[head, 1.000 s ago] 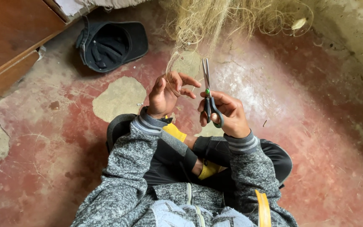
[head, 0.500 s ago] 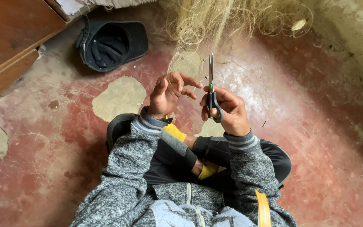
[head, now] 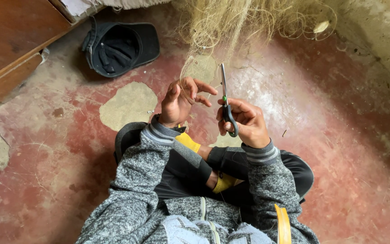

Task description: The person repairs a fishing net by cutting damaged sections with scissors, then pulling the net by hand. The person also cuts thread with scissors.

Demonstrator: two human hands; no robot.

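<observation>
I sit cross-legged on a worn red floor [head: 348, 149]. My right hand [head: 245, 123] grips a pair of scissors [head: 225, 100] with dark handles and a green pivot, blades closed and pointing up and away. My left hand [head: 180, 100] is raised beside it, fingers curled around thin pale fibre strands [head: 187, 68] that run up to a tangled heap of straw-coloured fibre [head: 231, 20] at the top of the view. The two hands are a few centimetres apart.
A black cap [head: 119, 47] lies upside down on the floor at upper left. A wooden furniture edge [head: 12, 49] fills the left corner. A rough pale wall [head: 384, 31] runs along the upper right. Bare patches [head: 129, 104] break the red floor.
The scissors have tilted from a slight lean to nearly upright, and the right hand has shifted a little. The left hand keeps its hold on the strands.
</observation>
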